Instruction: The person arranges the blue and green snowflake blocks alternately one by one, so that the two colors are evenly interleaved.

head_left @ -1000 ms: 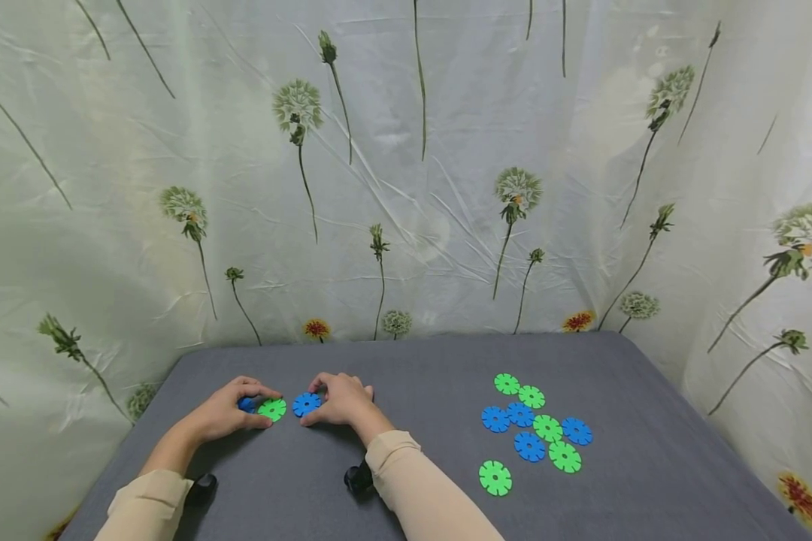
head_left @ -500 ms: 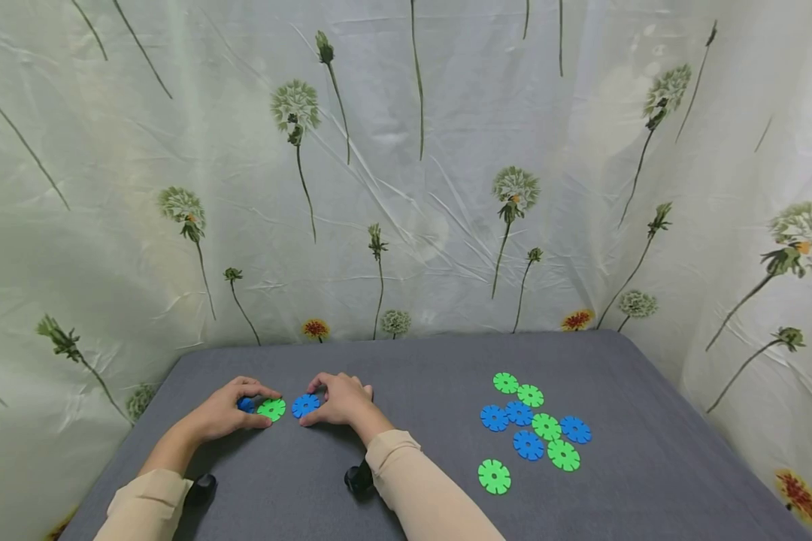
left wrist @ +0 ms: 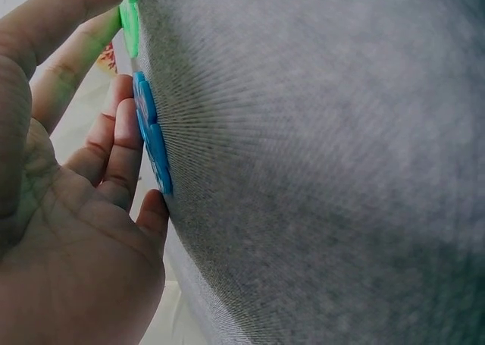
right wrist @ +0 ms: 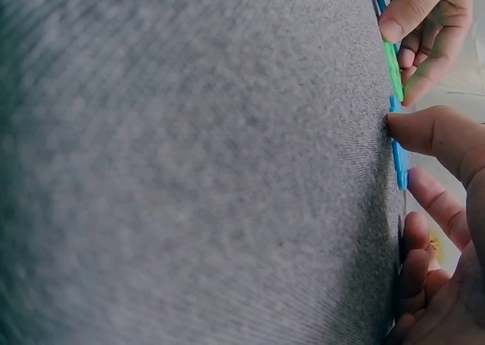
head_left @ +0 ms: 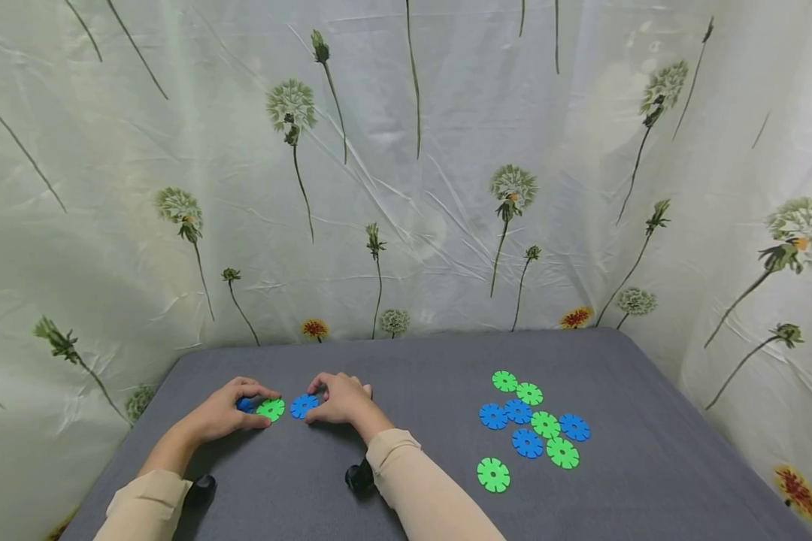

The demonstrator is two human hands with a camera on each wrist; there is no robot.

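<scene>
At the left side of the gray table [head_left: 419,488], your left hand [head_left: 225,410] pinches a green disc [head_left: 271,409] flat on the cloth, with the thumb on its near edge and a finger on its far edge. A blue disc [head_left: 246,405] sits just left of the green one, partly hidden by that same hand, with your other fingers close by its edge. You can't tell if those two discs touch. Next, to the right, comes a second blue disc [head_left: 304,406], with a little gap between it and the green one. Your right hand [head_left: 343,400] is on its right side and pinches it too, thumb near and finger far. Well apart, on the right side of the table, lie five more green discs [head_left: 545,424] and four more blue discs [head_left: 527,443]. Eight make a loose bunch, and one green disc lies nearer to you.
</scene>
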